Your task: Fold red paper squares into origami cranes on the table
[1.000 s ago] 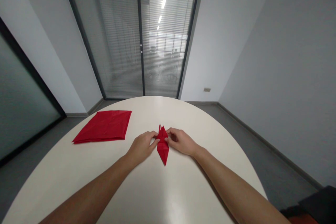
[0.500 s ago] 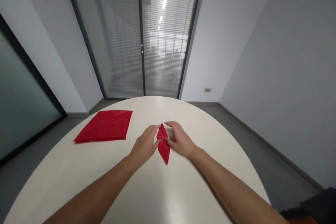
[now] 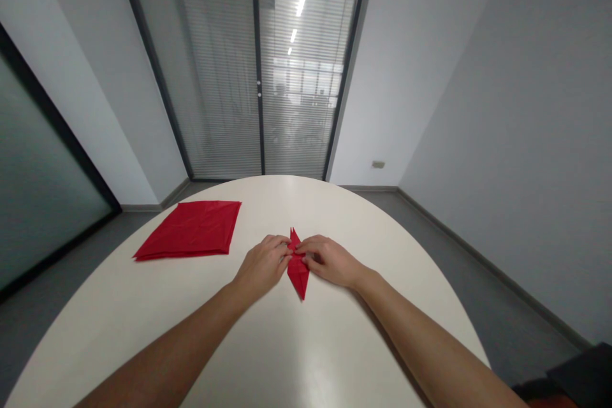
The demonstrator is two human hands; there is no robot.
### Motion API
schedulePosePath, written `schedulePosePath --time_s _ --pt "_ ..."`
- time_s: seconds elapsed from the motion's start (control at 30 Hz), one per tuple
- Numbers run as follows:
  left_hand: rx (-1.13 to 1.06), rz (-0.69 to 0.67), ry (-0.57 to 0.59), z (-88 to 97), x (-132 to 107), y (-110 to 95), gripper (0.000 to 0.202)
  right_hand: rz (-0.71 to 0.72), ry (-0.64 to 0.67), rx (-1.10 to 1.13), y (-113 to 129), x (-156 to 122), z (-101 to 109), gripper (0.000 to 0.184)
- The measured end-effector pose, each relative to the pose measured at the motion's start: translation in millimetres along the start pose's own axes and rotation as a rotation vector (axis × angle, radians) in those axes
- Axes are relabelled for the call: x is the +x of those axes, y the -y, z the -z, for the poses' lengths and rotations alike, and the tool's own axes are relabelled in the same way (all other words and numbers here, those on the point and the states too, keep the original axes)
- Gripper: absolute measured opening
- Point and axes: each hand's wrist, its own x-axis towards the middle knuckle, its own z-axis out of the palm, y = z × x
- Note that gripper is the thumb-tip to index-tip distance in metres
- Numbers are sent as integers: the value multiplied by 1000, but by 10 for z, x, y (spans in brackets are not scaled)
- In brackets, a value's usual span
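A small folded red paper piece, narrow and pointed at both ends, lies flat on the white round table in front of me. My left hand rests against its left side, fingertips on the upper part of the paper. From the other side, my right hand presses on the same upper part with curled fingers. The fingertips of both hands meet over the paper near its middle, hiding that section. The far tip and the near point stay visible.
A stack of flat red paper squares lies on the table to the far left. Beyond the table's far edge stand glass doors with blinds. Grey floor runs along the right, with a dark object at the bottom right corner.
Half a second ago my fingers lay spread flat beside the paper. Now both hands have curled inward and their fingertips meet on top of it.
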Motion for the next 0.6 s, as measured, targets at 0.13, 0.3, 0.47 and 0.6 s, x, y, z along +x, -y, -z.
schedulePosePath --time_s 0.13,0.3,0.47,0.6 --pt "-49 -12 14 25 -7 14 18 -8 17 -49 -26 -13 37 32" --pt "-93 -32 25 41 -20 28 25 -25 15 -77 -75 -34 35 30" --pt "-118 -49 -8 38 -26 32 35 -55 -4 -75 -79 -49 41 29" --pt "-108 -35 -32 65 -19 23 31 -77 -32 -32 -50 -39 43 28"
